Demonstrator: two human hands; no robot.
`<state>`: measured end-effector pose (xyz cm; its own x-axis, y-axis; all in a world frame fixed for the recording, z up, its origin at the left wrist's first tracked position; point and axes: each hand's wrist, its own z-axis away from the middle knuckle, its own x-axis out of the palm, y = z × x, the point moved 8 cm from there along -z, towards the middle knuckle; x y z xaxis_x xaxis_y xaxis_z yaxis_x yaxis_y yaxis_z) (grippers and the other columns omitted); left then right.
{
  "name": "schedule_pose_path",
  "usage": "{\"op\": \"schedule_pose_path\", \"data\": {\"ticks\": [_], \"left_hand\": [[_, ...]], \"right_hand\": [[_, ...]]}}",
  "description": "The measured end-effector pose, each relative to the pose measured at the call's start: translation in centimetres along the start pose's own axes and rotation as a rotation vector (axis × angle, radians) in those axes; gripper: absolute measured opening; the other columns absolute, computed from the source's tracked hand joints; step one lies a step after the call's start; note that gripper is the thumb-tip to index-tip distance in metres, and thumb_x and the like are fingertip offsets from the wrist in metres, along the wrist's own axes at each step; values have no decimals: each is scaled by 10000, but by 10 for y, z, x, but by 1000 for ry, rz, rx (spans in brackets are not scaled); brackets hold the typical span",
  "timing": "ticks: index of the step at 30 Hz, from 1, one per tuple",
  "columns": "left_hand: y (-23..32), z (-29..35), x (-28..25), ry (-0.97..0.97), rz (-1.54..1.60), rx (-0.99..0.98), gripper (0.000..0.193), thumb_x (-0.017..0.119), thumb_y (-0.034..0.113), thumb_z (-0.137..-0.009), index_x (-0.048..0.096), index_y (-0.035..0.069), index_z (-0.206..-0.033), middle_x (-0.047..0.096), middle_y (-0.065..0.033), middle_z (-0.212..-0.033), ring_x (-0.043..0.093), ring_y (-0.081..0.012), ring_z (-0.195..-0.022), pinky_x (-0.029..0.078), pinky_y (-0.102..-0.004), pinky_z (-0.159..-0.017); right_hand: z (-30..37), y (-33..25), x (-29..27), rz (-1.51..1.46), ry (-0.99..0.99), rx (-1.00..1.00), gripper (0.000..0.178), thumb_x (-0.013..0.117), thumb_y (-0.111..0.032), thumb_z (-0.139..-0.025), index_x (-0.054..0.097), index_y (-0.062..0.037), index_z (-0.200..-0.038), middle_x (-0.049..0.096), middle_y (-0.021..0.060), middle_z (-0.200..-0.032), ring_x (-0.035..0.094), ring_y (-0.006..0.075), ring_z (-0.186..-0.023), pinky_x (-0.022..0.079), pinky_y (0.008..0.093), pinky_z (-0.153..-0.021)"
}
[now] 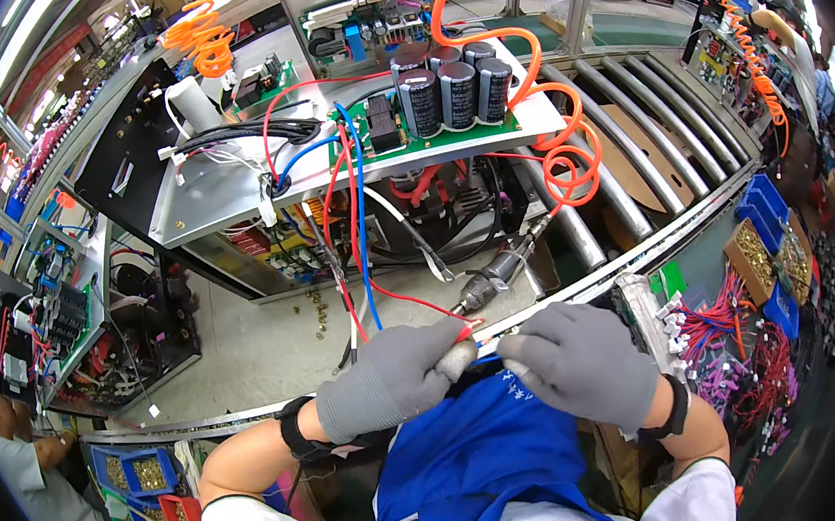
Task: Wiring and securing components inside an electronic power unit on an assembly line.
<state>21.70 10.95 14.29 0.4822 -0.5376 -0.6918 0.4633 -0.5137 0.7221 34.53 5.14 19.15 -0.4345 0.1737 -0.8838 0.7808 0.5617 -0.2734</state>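
Both my hands, in grey gloves, meet low in the middle, just in front of the bench edge. My left hand is closed on a red wire, whose reddish end pokes out by the fingertips. A blue wire hangs from the circuit board down to that same hand. My right hand is pinched beside the left fingertips; its fingers cover what they hold. Beyond them stands an opened metal chassis, its board bearing several large black capacitors.
An air screwdriver lies beside the chassis on a coiled orange hose. Rollers run to the right. Wire bundles and a blue bin sit at right; screw bins at left. Another person works at far left.
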Motion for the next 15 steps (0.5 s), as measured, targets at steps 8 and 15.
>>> {"op": "schedule_pose_path", "data": {"ticks": [8,15], "left_hand": [[12,0,5,-86,-13,83,201,548,267,-916,573,87,-1001,564,-182,-643,600,-374,-610,444,-460,-545],[14,2,5,-109,-19,91,216,544,276,-919,578,88,-1020,567,-182,-652,598,-370,-607,441,-462,-548]], "right_hand": [[-3,7,-1,-38,9,-97,214,666,-128,-730,633,-142,-940,566,17,-823,603,217,-766,492,343,-606],[-7,5,3,-113,37,-197,225,667,-110,-732,635,-141,-953,586,36,-849,611,240,-777,494,357,-613]]}}
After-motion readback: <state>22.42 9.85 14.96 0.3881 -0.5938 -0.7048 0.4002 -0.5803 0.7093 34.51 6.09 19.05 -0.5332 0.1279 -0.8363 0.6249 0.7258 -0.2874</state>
